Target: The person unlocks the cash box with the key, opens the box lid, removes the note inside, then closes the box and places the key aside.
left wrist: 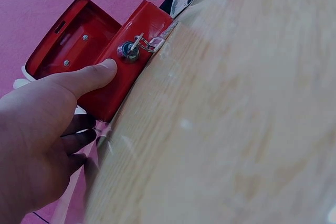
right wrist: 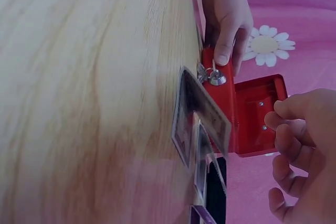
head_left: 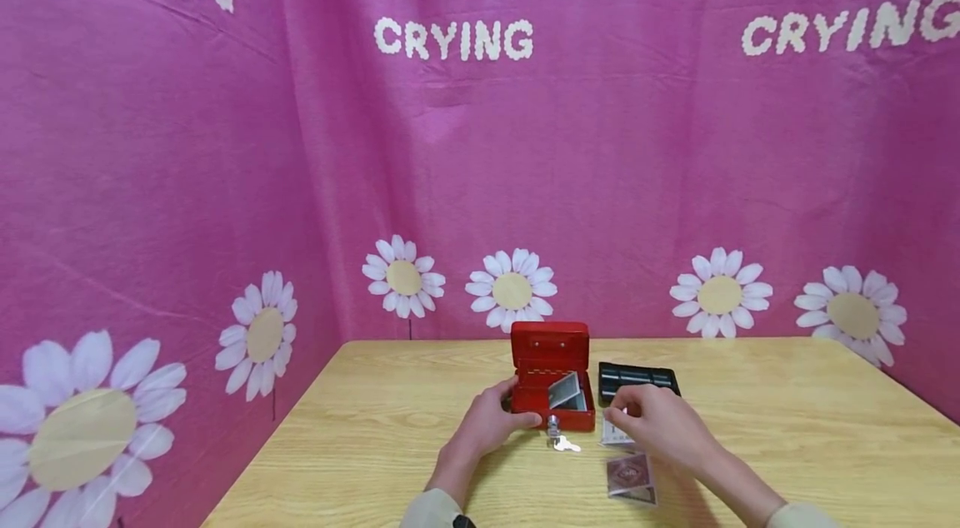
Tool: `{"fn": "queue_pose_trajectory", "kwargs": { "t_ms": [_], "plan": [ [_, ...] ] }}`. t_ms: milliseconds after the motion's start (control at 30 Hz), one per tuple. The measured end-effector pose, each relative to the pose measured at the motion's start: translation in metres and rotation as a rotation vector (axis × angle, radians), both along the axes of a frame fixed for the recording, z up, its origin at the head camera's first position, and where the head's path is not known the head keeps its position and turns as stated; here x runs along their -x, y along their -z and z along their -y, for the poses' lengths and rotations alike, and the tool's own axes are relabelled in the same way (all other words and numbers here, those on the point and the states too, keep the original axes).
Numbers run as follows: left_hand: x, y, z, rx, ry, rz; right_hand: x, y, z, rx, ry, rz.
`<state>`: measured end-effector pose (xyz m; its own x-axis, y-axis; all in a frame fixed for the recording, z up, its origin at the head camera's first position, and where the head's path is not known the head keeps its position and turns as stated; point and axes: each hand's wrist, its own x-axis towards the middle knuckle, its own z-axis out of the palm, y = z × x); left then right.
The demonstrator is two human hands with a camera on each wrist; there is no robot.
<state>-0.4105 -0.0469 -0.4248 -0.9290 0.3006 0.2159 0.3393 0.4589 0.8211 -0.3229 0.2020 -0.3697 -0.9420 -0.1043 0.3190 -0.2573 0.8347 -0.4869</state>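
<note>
A red cash box (head_left: pixel 552 413) stands on the table with its lid raised and a card (head_left: pixel 564 391) leaning inside it. At its left front corner my left hand (head_left: pixel 491 421) grips the box, thumb on the front face beside the lock (left wrist: pixel 127 51), fingers round the left side. Keys (head_left: pixel 566 445) hang from the lock. My right hand (head_left: pixel 663 424) is over a pale card (head_left: pixel 613 433) right of the box, its fingers loosely curled with nothing visible between them. Nearer me, a reddish patterned card (head_left: pixel 628 474) stands tilted, tented with another in the right wrist view.
Behind my right hand lies a black ridged object (head_left: pixel 637 376), partly covered by the hand. The wooden table (head_left: pixel 390 420) ends at a pink curtain (head_left: pixel 600 161) with daisies and lettering, which also hangs along the left side.
</note>
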Motion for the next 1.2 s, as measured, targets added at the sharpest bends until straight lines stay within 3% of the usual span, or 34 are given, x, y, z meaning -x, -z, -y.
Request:
{"fn": "queue_pose_trajectory", "kwargs": {
  "t_ms": [367,1200],
  "plan": [
    [0.001,0.0,0.002,-0.01,0.001,0.0,0.017,0.005,0.004,0.036,-0.013,0.003],
    [0.002,0.001,-0.001,-0.014,0.021,-0.006,0.051,0.014,0.02,0.01,0.034,0.042]
  ]
}}
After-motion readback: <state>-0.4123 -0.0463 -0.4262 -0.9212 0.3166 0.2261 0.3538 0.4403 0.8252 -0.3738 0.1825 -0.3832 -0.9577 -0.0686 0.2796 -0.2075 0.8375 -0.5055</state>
